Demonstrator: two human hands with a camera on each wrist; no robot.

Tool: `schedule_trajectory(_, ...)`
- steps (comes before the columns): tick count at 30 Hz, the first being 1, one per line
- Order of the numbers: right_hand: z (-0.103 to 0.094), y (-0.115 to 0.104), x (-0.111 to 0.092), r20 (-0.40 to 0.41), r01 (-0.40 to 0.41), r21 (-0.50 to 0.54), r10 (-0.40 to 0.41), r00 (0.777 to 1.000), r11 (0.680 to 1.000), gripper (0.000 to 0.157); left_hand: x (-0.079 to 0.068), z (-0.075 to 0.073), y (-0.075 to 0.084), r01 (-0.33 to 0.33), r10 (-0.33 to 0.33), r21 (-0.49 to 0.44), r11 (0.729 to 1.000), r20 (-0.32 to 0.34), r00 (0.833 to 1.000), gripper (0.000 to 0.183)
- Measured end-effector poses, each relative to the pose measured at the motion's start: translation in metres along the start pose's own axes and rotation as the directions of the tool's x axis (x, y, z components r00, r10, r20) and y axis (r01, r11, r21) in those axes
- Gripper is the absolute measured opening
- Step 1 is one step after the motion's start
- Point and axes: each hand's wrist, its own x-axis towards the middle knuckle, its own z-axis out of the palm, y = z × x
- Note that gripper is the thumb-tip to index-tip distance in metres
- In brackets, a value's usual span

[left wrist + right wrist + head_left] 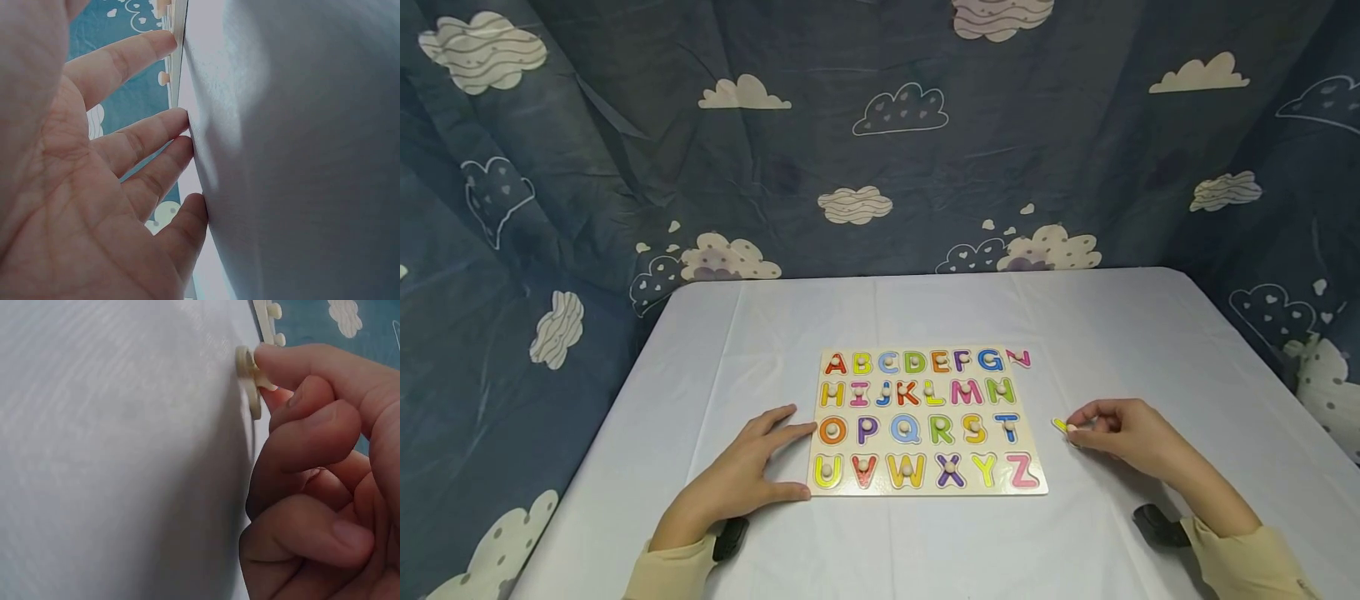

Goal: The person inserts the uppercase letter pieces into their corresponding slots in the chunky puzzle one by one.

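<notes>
A wooden alphabet puzzle board (880, 492) lies flat on the white table, knobbed letters A to X in their places. Its yellow Y space (983, 469) and pink Z space (1022, 472) show no knob. My left hand (741, 467) rests at the board's left edge, fingers spread, thumb by the near corner; the left wrist view shows its fingertips (179, 119) against the edge and cloth. Right of the board, my right hand (1131, 437) pinches a small yellow letter piece (1059, 425) by its knob, the piece's back (242, 362) toward the cloth. Fingers hide most of its shape.
A pink letter piece (1018, 358) shaped like a Z or N lies at the board's far right corner. White cloth (925, 550) covers the table. A dark curtain with clouds (895, 167) hangs behind it. Dark wrist devices (1159, 527) sit at both sleeves.
</notes>
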Motion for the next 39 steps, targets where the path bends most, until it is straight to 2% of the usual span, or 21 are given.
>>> schedule_trajectory(8, 0.0, 0.007, 0.003, 0.019, -0.018, 0.044, 0.017, 1.0, 0.999, 0.036, 0.0, -0.002, 0.001, -0.005, 0.004, 0.01, 1.0, 0.005, 1.0, 0.083)
schedule_trajectory(15, 0.004, 0.004, 0.001, 0.018, -0.024, 0.056, 0.023, 1.0, 0.998, 0.036, -0.001, -0.001, 0.0, 0.002, -0.002, 0.005, 1.0, 0.007, 1.0, 0.082)
schedule_trajectory(19, 0.007, -0.006, -0.002, 0.037, -0.019, 0.097, 0.015, 0.999, 0.995, 0.037, -0.001, -0.001, -0.001, 0.0, 0.0, 0.005, 1.0, 0.007, 1.0, 0.082)
schedule_trajectory(26, 0.018, -0.032, -0.006, 0.132, -0.023, 0.189, -0.002, 0.991, 0.982, 0.035, -0.001, -0.002, 0.0, -0.009, 0.009, 0.007, 1.0, 0.006, 1.0, 0.083)
schedule_trajectory(32, 0.031, -0.053, -0.01, 0.178, -0.006, 0.258, -0.042, 0.983, 0.966, 0.031, 0.0, -0.002, 0.001, 0.001, -0.001, 0.009, 1.0, 0.01, 1.0, 0.084)
schedule_trajectory(39, 0.048, -0.064, -0.013, 0.239, 0.022, 0.351, -0.113, 0.964, 0.936, 0.027, 0.0, -0.002, 0.002, 0.015, -0.015, 0.004, 1.0, 0.015, 1.0, 0.084)
